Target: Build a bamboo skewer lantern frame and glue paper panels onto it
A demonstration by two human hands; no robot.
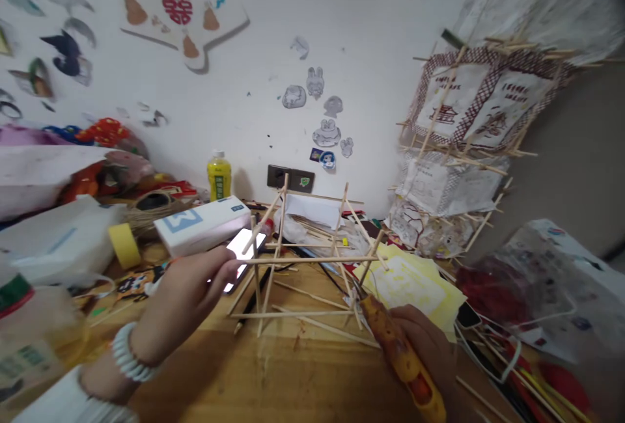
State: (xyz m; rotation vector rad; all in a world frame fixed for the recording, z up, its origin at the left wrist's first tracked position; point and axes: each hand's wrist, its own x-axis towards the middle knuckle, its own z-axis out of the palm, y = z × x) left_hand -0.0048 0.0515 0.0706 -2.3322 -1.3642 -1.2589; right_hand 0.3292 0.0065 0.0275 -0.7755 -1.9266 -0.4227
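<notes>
A frame of thin wooden sticks point(312, 259) stands on the wooden table in front of me. My left hand point(188, 296), wearing a pale bead bracelet, pinches the left end of its upper front stick between thumb and fingers. In my right hand point(430, 345) is an orange glue gun point(398, 351), its fingers wrapped round the body. The narrow tip points up and left, close to the frame's right front corner; whether it touches the sticks I cannot tell. Behind my left fingers lies a phone point(245, 245) with a bright screen.
Loose sticks point(312, 299) lie under and beside the frame. Yellow paper sheets point(415, 286) are at right, below a stick-and-paper lantern point(478, 101). At left are a tissue pack point(202, 222), yellow tape point(124, 245), a drink bottle point(219, 177) and a large jug point(36, 338).
</notes>
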